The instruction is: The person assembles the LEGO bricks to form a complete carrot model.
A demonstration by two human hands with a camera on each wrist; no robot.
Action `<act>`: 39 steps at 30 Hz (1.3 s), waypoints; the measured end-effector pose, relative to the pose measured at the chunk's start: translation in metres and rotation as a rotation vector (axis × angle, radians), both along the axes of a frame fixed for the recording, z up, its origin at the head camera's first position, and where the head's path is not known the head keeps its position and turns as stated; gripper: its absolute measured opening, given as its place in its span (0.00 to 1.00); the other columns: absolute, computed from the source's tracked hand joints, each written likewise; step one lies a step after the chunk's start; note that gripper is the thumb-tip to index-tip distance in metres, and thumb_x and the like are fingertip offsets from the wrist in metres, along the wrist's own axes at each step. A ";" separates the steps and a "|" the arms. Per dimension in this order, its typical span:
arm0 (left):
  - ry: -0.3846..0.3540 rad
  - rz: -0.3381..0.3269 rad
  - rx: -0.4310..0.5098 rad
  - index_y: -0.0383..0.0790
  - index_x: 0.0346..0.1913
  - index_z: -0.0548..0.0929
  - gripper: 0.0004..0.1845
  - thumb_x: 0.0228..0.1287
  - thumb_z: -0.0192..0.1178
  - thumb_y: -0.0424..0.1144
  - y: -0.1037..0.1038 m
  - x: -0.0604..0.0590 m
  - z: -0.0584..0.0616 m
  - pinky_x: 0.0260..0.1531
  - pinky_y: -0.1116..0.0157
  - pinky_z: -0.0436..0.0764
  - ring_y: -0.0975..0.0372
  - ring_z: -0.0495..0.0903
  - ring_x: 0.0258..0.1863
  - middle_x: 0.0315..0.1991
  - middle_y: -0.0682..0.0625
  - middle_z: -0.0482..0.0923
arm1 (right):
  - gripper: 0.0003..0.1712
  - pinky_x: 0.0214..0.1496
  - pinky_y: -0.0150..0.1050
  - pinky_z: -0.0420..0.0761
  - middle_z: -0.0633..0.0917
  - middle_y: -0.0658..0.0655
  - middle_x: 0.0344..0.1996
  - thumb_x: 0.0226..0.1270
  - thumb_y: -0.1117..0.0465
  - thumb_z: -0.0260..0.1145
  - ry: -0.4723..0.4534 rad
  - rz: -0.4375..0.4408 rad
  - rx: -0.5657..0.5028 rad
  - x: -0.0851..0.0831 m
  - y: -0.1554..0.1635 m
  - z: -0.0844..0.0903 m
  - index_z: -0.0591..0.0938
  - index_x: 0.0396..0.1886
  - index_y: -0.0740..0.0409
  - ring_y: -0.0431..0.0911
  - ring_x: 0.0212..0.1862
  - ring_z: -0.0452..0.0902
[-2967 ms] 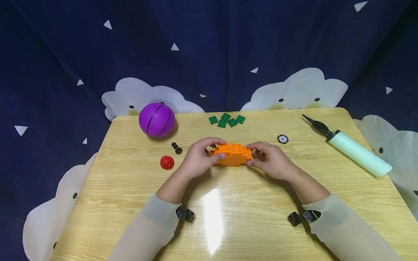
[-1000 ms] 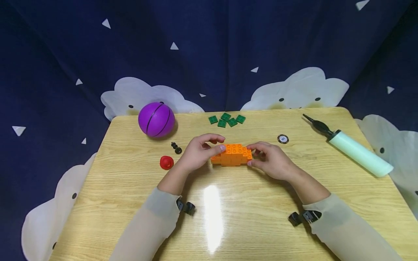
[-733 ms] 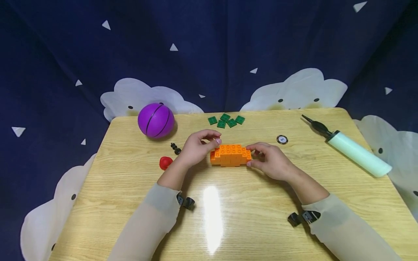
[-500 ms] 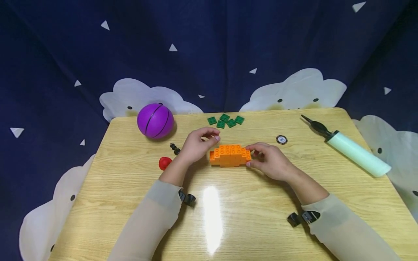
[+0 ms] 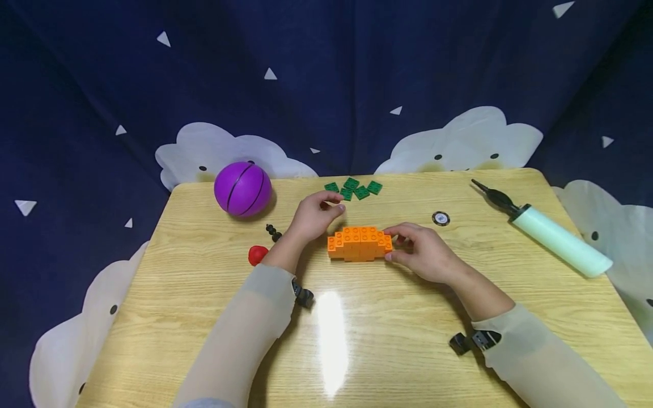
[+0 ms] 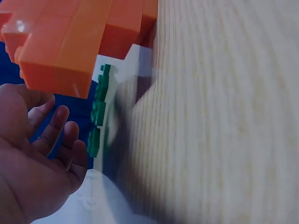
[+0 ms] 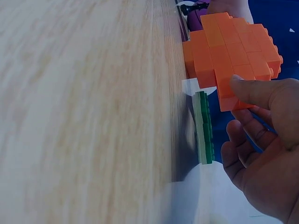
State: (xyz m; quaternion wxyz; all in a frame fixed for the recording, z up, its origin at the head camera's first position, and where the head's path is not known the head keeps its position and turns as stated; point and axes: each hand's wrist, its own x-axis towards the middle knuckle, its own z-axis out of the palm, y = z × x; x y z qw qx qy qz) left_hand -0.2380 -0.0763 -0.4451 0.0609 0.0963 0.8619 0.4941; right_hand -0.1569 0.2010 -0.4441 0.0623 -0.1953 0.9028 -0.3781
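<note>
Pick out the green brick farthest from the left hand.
The rightmost green brick in the head view; the other four green bricks all lie nearer the left hand.

To your left, a purple ball [image 5: 242, 189] sat near the table's [image 5: 388, 340] far corner; nearer you lay a black beaded piece [image 5: 272, 231] and a red object [image 5: 257, 255], partly hidden. To your right were a round chip [image 5: 441, 219] and a mint-and-black pump [image 5: 558, 238]. Beyond the far edge, you faced a navy curtain [image 5: 316, 56] with white clouds [image 5: 474, 139].
</note>
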 end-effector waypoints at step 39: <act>0.023 0.187 -0.245 0.50 0.68 0.82 0.24 0.70 0.69 0.42 -0.002 -0.056 -0.029 0.68 0.54 0.71 0.48 0.71 0.67 0.67 0.40 0.70 | 0.27 0.46 0.45 0.79 0.85 0.50 0.49 0.65 0.60 0.78 0.008 -0.002 -0.002 0.001 -0.001 0.003 0.83 0.63 0.52 0.50 0.47 0.79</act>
